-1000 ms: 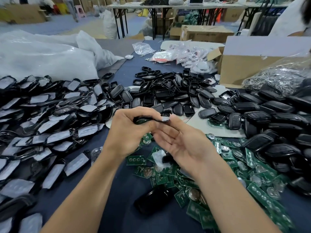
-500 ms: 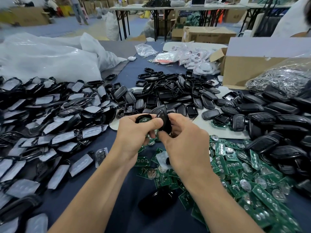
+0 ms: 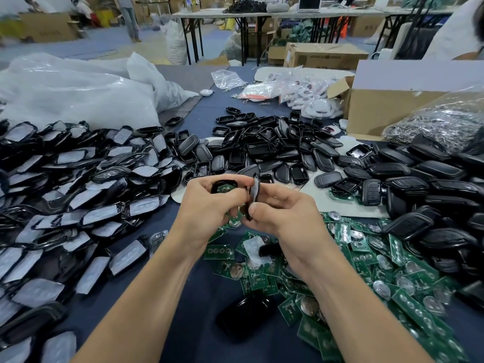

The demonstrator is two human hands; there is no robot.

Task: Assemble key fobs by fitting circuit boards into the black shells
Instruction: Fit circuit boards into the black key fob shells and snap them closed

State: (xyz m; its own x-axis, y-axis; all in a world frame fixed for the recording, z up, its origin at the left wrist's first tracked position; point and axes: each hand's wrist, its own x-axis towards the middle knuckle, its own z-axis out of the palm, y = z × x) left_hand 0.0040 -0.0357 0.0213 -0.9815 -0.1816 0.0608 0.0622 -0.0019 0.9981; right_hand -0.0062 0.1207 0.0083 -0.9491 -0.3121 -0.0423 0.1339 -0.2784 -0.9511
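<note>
Dark blue table (image 3: 199,323) is carrying heaps: black shells (image 3: 262,148) lying beyond the fingers (image 3: 282,199), film-covered shells (image 3: 78,205) lying left of them, green circuit boards (image 3: 366,258) lying beneath and right, cardboard box (image 3: 379,111) sitting far right.

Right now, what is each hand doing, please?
Left hand: grips a black shell with a green board inside.
Right hand: pinches a black cover.

Only one view on my end: wide-angle cam on the person's head, facing forward and down. The left hand (image 3: 207,206) and right hand (image 3: 286,218) sit close up mid-frame, with the room (image 3: 78,49) stretching away far beyond them.
</note>
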